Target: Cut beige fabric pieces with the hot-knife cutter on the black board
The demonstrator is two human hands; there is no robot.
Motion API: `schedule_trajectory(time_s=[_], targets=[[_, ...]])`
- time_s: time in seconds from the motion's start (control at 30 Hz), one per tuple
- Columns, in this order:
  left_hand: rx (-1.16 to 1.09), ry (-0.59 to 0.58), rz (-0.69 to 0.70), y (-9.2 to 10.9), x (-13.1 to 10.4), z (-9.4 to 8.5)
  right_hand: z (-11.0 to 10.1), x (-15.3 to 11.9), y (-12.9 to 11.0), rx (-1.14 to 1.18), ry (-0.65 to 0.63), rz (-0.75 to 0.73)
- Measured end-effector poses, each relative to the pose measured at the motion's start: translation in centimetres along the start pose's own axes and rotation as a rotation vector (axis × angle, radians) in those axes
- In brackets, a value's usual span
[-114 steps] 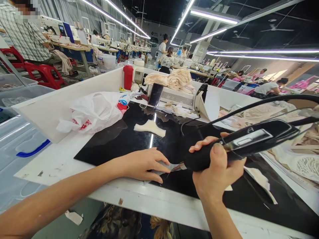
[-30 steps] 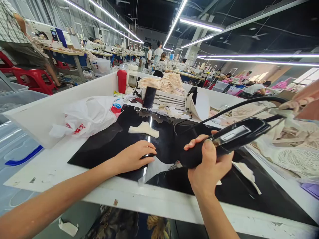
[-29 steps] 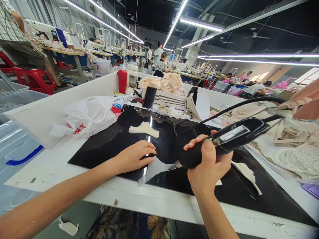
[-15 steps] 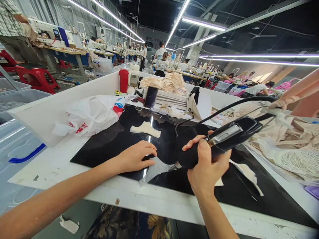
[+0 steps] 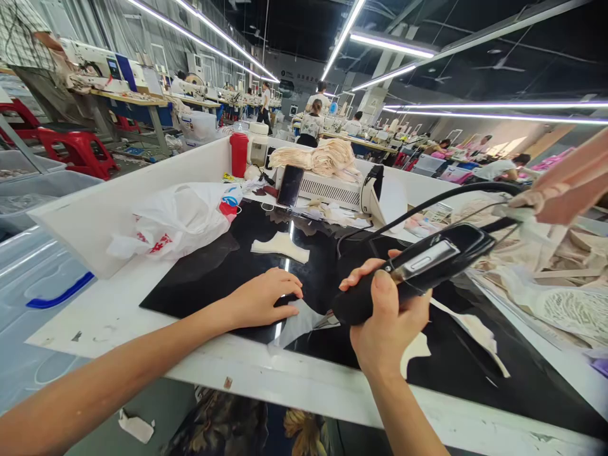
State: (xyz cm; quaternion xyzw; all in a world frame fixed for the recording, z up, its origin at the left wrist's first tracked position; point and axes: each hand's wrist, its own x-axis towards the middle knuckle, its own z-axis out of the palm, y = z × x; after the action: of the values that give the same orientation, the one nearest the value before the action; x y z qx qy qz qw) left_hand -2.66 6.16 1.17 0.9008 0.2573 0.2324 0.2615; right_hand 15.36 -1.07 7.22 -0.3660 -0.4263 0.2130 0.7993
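My right hand [image 5: 384,316] is wrapped round a black corded handheld tool [image 5: 418,256] with a silver panel on its side. Its pale metal tip [image 5: 327,322] points left and meets the edge of a thin translucent white piece [image 5: 299,322] on the black mat. My left hand [image 5: 266,297] lies on the mat with thumb and forefinger apart, the thumb touching that thin piece. Beyond it rests a cream curved fabric piece [image 5: 281,247]. Another cream piece [image 5: 415,351] shows under my right wrist, and a long curved one [image 5: 475,332] lies to the right.
A white plastic bag [image 5: 180,218] sits at left on the black mat [image 5: 204,278]. Behind stand a red cup [image 5: 239,155], a phone [image 5: 290,185] and a vented box [image 5: 327,189] topped with fabric. The tool's cable [image 5: 427,206] arches right towards heaped fabric [image 5: 565,253]. Low white walls edge the table.
My right hand and the tool have shifted slightly left, its tip further over the thin piece. More of the cream piece beneath my wrist shows. The view has turned slightly; my left hand stays in place.
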Motion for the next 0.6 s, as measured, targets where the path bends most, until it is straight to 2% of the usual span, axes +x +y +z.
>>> schedule_trajectory(time_s=[0.47,0.6], targets=[[-0.045,0.02,-0.024,-0.13,0.12,0.19,-0.34,-0.1,-0.02,-0.053,-0.017,-0.007],[-0.07,0.021,-0.024,0.11,0.1,0.01,-0.63,0.48,-0.34,-0.09,-0.012,-0.049]])
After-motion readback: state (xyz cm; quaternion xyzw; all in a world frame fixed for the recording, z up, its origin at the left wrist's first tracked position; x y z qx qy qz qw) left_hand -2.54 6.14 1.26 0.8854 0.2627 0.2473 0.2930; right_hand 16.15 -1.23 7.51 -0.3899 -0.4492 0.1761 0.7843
